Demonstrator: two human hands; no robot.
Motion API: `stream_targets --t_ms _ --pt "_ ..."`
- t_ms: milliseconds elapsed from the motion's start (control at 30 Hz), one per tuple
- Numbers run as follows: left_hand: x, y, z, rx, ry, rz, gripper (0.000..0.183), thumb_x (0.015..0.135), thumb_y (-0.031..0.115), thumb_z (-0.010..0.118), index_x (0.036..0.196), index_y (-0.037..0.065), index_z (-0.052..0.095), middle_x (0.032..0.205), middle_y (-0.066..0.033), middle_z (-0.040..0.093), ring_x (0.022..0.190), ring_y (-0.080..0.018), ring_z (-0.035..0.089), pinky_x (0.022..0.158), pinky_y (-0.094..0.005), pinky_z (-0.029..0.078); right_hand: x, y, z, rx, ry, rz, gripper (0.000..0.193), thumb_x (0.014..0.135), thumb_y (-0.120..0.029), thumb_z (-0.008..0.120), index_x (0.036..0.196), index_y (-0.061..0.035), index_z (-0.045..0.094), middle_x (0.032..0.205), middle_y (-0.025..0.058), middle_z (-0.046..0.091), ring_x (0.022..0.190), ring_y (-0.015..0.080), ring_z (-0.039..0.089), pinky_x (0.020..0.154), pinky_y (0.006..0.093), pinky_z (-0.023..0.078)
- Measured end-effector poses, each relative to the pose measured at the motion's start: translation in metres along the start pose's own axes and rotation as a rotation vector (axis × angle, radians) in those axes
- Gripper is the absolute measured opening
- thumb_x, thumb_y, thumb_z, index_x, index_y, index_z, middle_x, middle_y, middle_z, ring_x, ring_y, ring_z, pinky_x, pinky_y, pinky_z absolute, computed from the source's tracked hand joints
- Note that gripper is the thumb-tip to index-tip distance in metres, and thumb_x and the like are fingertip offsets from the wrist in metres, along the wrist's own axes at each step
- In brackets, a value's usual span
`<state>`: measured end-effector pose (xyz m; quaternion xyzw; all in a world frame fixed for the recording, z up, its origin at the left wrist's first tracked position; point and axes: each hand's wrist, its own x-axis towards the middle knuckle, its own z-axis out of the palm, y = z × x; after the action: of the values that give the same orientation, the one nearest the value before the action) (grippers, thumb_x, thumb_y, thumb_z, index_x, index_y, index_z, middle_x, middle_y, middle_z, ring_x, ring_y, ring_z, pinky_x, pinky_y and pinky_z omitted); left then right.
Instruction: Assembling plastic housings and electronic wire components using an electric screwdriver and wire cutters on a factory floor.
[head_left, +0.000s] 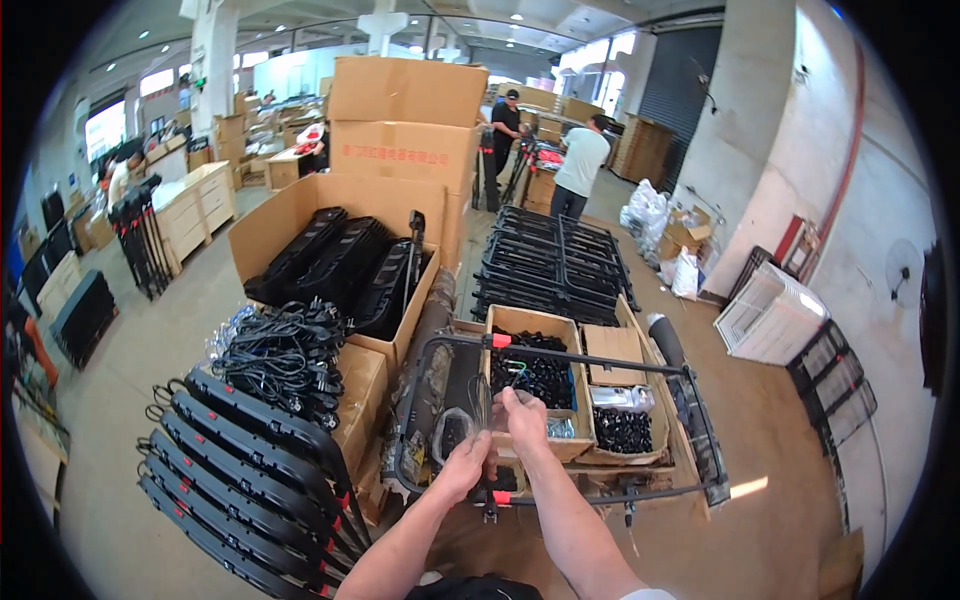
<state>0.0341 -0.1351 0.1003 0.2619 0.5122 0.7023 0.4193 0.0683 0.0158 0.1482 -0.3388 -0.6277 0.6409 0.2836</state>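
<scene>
Black frame [600,358] by left hand [466,468] and farther-forward right hand [523,418], both inward-turned; either grip's closure unclear

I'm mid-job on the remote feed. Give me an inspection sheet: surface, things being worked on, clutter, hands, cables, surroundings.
Surface: mostly covered; a wooden edge shows at the right.
Things being worked on: black tubular frame lying across the work area, with red pieces on it.
Clutter: open box of small black parts beneath the frame; clear-wrapped item beside it.
Hands: left hand and right hand close together over the frame; exact grip unclear.
Cables: heap of black cables at left.
Surroundings: stacked black frames and large cartons beyond; people in the background.
</scene>
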Motion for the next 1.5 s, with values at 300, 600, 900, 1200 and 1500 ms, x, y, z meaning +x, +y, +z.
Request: stream_targets --t_ms 300,600,900,1200,1500 --pt "-0.051 0.02 0.061 -0.225 -0.139 -0.291 0.034 0.114 0.042 0.043 0.105 0.01 0.052 0.086 -0.005 0.057 0.072 -0.0182 0.058 0.056 -0.029 0.046 0.039 -0.039 -0.049 0.865 0.098 0.342 0.032 0.113 -0.034 0.047 0.092 -0.012 0.056 0.062 -0.0062 0.035 0.046 0.0095 0.028 0.043 0.0293 0.025" --pt "-0.114 0.032 0.111 -0.19 -0.131 -0.44 0.029 0.114 0.04 0.043 0.105 0.014 0.052 0.086 -0.0015 0.052 0.066 -0.0134 0.05 0.05 -0.027 0.038 0.055 -0.081 -0.108 0.811 0.123 0.207 0.03 0.11 -0.03 0.053 0.091 -0.0076 0.056 0.061 -0.0066 0.036 0.044 0.0079 0.028 0.041 0.0283 0.025" --pt "-0.14 0.021 0.09 0.983 0.145 0.271 0.052 0.101 0.023 0.068 0.143 -0.002 0.051 0.128 -0.0169 0.062 0.12 -0.0303 0.06 0.105 -0.0403 0.048 -0.096 -0.16 -0.147 0.687 -0.474 0.065 0.032 0.108 -0.033 0.06 0.094 -0.0043 0.061 0.066 -0.0055 0.043 0.051 0.0071 0.035 0.049 0.0267 0.031" --pt "-0.125 0.195 0.158 1.207 0.098 0.868 0.042 0.106 0.024 0.058 0.139 -0.002 0.057 0.132 -0.0205 0.064 0.127 -0.0331 0.061 0.109 -0.045 0.046 -0.206 -0.148 -0.179 0.52 -0.854 0.149 0.035 0.109 -0.033 0.06 0.1 -0.0005 0.065 0.071 -0.0069 0.043 0.059 0.0039 0.034 0.053 0.022 0.027" --pt "-0.118 0.091 0.149 0.482 -0.156 0.334 0.033 0.114 0.026 0.049 0.124 0.0 0.065 0.104 -0.0034 0.071 0.094 -0.0109 0.066 0.087 -0.029 0.055 -0.231 -0.102 -0.203 0.323 -0.69 0.104 0.034 0.109 -0.03 0.06 0.102 0.0019 0.067 0.071 -0.0085 0.043 0.059 0.0022 0.033 0.053 0.0221 0.026"
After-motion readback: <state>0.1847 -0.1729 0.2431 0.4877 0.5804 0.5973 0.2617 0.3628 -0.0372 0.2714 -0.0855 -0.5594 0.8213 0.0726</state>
